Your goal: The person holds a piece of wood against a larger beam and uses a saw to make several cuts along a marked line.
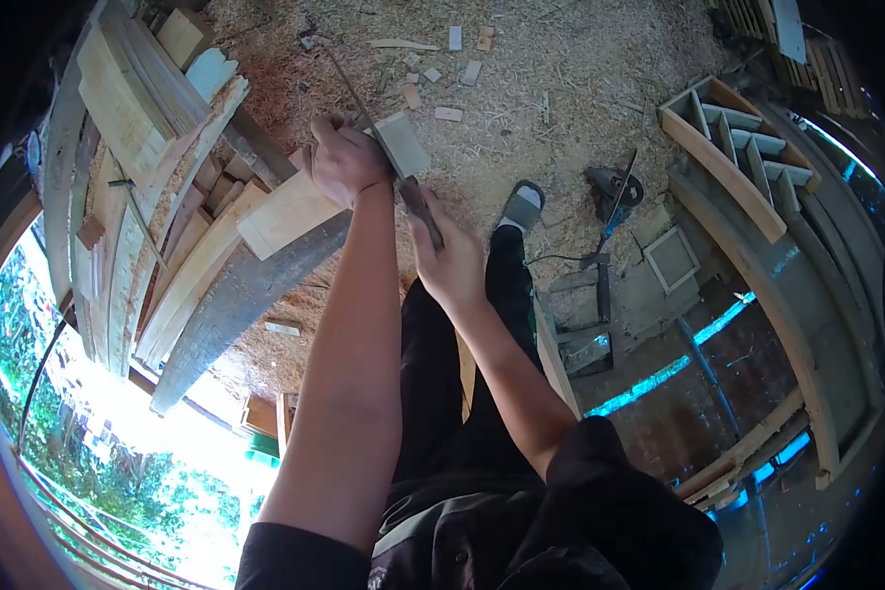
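Note:
A long thin-bladed tool point(366, 116), which looks like a handsaw, runs up and left from my right hand point(449, 251). My right fingers are wrapped round its dark handle point(421, 210). Beside the blade, my left hand point(344, 160) is closed at the end of a pale wooden board point(300, 211); its fingers curl over, and what lies beneath them is partly hidden. A pale squared piece of wood point(403, 145) shows just right of the blade, close to my left hand. Whether the blade cuts into the wood cannot be made out.
Planks point(128, 108) are stacked at the left. Small wood offcuts point(448, 114) and shavings cover the ground. A power tool point(615, 192) with a cord lies right of my sandalled foot point(523, 205). A wooden compartment frame point(737, 138) stands at the upper right.

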`<state>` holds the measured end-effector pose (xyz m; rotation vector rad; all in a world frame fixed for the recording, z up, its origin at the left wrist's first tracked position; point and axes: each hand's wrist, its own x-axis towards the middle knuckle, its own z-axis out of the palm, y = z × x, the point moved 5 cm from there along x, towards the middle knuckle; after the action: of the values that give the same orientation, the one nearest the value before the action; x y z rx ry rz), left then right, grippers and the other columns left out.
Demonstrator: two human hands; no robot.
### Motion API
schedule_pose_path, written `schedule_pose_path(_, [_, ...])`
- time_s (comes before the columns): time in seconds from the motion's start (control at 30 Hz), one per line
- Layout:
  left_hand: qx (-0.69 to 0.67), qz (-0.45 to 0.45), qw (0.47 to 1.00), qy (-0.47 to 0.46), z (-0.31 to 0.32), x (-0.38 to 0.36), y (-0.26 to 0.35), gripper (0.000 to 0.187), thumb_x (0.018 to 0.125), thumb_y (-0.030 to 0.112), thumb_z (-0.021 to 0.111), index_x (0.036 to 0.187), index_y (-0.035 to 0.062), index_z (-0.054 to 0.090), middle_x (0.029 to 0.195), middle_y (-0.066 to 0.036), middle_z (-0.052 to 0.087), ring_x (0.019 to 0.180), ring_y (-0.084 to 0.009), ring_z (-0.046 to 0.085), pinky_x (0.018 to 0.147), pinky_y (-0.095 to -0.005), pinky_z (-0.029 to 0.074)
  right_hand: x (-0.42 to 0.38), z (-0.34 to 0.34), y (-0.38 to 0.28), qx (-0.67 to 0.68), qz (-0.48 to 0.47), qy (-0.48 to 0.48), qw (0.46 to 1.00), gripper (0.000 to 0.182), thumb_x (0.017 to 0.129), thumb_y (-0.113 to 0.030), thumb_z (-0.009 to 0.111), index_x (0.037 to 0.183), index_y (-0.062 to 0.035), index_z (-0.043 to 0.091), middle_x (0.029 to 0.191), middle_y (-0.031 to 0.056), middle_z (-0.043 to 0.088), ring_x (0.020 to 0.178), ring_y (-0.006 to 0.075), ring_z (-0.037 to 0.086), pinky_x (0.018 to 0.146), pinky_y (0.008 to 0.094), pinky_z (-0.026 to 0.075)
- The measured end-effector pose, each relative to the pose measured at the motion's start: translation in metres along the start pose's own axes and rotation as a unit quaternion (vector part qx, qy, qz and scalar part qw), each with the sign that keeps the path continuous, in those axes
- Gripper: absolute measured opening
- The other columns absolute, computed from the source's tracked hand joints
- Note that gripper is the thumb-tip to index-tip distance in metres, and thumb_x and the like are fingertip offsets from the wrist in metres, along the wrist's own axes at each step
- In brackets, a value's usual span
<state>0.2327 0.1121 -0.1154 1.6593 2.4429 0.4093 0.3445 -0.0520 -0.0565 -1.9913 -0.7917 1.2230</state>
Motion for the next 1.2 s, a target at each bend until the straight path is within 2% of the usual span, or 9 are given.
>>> schedule_pose_path(0.17, [-0.022, 0.04, 0.999, -0.005, 0.006, 0.0, -0.005, 0.011, 0.095, 0.016, 0.053, 0.095, 0.0125, 0.063, 0.086, -0.007, 0.079, 0.089, -0.0354, 0.072, 0.095, -0.0471, 0.051, -0.094, -0.035, 0.05, 0.007, -0.006, 0.049, 0.999, 0.046, 0.103, -0.023, 0.067, 0.147, -0.0099, 0.065, 0.076, 0.0228, 0.071, 0.065, 0.0372, 0.074, 0.06, 0.0421, 0.055])
schedule_pose_path(0.37, [-0.008, 0.006, 1.0, -0.021, 0.001, 0.0, -0.002, 0.011, 0.095, 0.016, 0.052, 0.094, 0.0114, 0.062, 0.088, -0.008, 0.08, 0.088, -0.0359, 0.072, 0.095, -0.0475, 0.051, 0.001, 0.0, 0.002, -0.011, 0.028, -0.013, 0.999, 0.048, 0.103, -0.024, 0.068, 0.149, -0.0126, 0.064, 0.086, 0.0222, 0.075, 0.07, 0.0344, 0.077, 0.063, 0.0415, 0.057])
schedule_pose_path(0.5, [-0.006, 0.017, 1.0, -0.014, 0.001, -0.001, -0.001, 0.011, 0.095, 0.016, 0.052, 0.094, 0.0116, 0.062, 0.088, -0.008, 0.08, 0.086, -0.0349, 0.072, 0.096, -0.047, 0.051, -0.074, -0.029, 0.036, -0.048, 0.03, 0.014, 0.998, 0.048, 0.103, -0.024, 0.068, 0.149, -0.0117, 0.064, 0.077, 0.0219, 0.072, 0.066, 0.0346, 0.075, 0.06, 0.0419, 0.055])
schedule_pose_path(0.57, [-0.026, 0.053, 0.998, 0.005, 0.004, 0.001, -0.003, 0.011, 0.094, 0.015, 0.052, 0.095, 0.0118, 0.062, 0.085, -0.007, 0.079, 0.084, -0.0337, 0.072, 0.098, -0.0459, 0.051, -0.097, -0.039, 0.049, 0.015, -0.037, 0.059, 0.997, 0.049, 0.103, -0.024, 0.069, 0.149, -0.0104, 0.063, 0.073, 0.0212, 0.071, 0.065, 0.0349, 0.075, 0.06, 0.0414, 0.055])
schedule_pose_path(0.67, [0.016, 0.062, 0.998, -0.003, 0.004, 0.001, -0.003, 0.011, 0.094, 0.014, 0.051, 0.096, 0.0122, 0.062, 0.086, -0.007, 0.08, 0.082, -0.0316, 0.073, 0.099, -0.0445, 0.051, -0.047, -0.025, 0.027, -0.059, 0.031, -0.022, 0.998, 0.051, 0.103, -0.023, 0.068, 0.152, -0.0092, 0.06, 0.078, 0.021, 0.074, 0.069, 0.0336, 0.076, 0.061, 0.0397, 0.056])
schedule_pose_path(0.77, [0.021, 0.05, 0.999, -0.004, 0.003, 0.001, -0.003, 0.012, 0.094, 0.014, 0.051, 0.096, 0.0126, 0.062, 0.087, -0.007, 0.08, 0.081, -0.0312, 0.074, 0.099, -0.0442, 0.051, -0.005, -0.004, 0.0, 0.007, 0.021, -0.008, 1.0, 0.051, 0.102, -0.022, 0.07, 0.15, -0.0083, 0.062, 0.077, 0.0202, 0.074, 0.068, 0.0324, 0.076, 0.061, 0.0396, 0.056])
schedule_pose_path(0.97, [-0.026, 0.044, 0.999, 0.011, 0.007, -0.001, -0.007, 0.01, 0.093, 0.016, 0.053, 0.094, 0.0134, 0.063, 0.084, -0.005, 0.079, 0.083, -0.0326, 0.072, 0.096, -0.0471, 0.052, -0.096, -0.039, 0.051, 0.01, -0.012, 0.049, 0.999, 0.048, 0.102, -0.023, 0.07, 0.147, -0.0093, 0.064, 0.075, 0.0198, 0.073, 0.066, 0.0334, 0.076, 0.061, 0.0417, 0.056])
schedule_pose_path(1.1, [0.021, 0.042, 0.999, 0.0, 0.005, 0.002, -0.003, 0.009, 0.092, 0.016, 0.054, 0.093, 0.0134, 0.062, 0.084, -0.006, 0.079, 0.085, -0.0333, 0.072, 0.091, -0.0494, 0.052, -0.027, -0.017, 0.017, -0.046, -0.014, 0.015, 0.999, 0.049, 0.101, -0.02, 0.07, 0.148, -0.0099, 0.064, 0.078, 0.02, 0.074, 0.067, 0.0335, 0.076, 0.062, 0.0415, 0.057])
schedule_pose_path(1.2, [0.005, 0.044, 0.999, 0.003, 0.003, -0.001, -0.006, 0.009, 0.092, 0.015, 0.054, 0.093, 0.0134, 0.062, 0.084, -0.007, 0.078, 0.086, -0.0347, 0.071, 0.088, -0.0504, 0.053, -0.01, -0.003, 0.005, -0.043, 0.054, -0.03, 0.997, 0.049, 0.099, -0.019, 0.071, 0.147, -0.0095, 0.065, 0.08, 0.0193, 0.075, 0.068, 0.0341, 0.076, 0.063, 0.0418, 0.058])
